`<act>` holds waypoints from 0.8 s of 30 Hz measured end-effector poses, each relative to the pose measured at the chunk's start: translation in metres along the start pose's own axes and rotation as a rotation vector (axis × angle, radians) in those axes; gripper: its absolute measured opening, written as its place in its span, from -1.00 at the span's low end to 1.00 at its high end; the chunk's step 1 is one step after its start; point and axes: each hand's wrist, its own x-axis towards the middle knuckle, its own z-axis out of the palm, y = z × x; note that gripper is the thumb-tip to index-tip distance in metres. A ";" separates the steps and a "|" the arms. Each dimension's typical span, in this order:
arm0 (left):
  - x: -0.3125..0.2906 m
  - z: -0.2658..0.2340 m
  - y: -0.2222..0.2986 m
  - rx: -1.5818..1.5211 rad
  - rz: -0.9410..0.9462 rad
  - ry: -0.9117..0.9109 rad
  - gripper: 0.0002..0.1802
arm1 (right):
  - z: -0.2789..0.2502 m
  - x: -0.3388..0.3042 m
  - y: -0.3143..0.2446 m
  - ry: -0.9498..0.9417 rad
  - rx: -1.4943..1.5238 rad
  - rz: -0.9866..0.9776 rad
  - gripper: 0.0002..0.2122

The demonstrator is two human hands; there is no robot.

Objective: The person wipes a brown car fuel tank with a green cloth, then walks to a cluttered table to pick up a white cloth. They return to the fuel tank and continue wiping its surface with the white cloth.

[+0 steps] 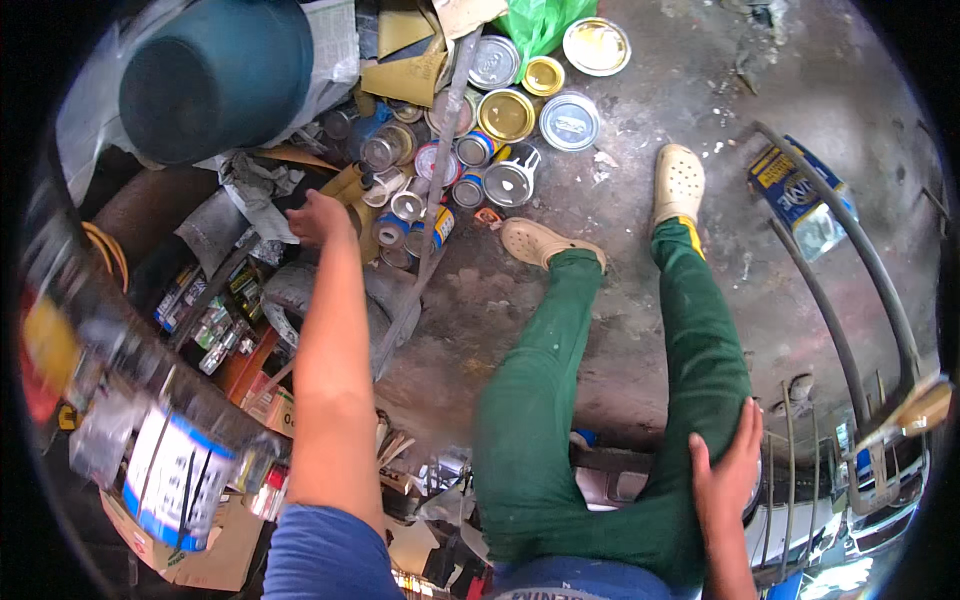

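My left arm stretches out to the cluttered side. My left hand (322, 218) has its fingers curled beside crumpled grey paper (262, 200); what they hold, if anything, is hidden. Just right of that hand several cans (388, 148) stand and lie close together, some with blue labels. Below it a tire (375, 305) leans among the clutter. My right hand (728, 470) rests on my right thigh, on the green trousers (705, 350), with thumb and fingers apart and nothing in it.
A large dark teal bucket (215, 80) lies at the upper left. A metal bar (446, 150) slants across the cans. Round lidded cans (570, 121) stand on the stained floor. Curved metal tubing (880, 270) and a blue-yellow plastic bag (800, 190) are at the right. A white-blue pail (178, 480) is lower left.
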 end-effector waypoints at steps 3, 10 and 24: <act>0.047 0.048 -0.005 -0.004 0.106 0.005 -0.24 | 0.003 0.006 -0.001 0.043 0.045 0.022 -0.18; 0.206 0.103 -0.023 -0.324 0.043 -0.290 -0.46 | -0.014 0.037 -0.049 0.247 -0.074 -0.154 -0.52; -0.159 -0.168 -0.016 -0.286 0.399 -0.098 -0.16 | -0.011 0.009 -0.016 0.007 -0.019 0.023 -0.24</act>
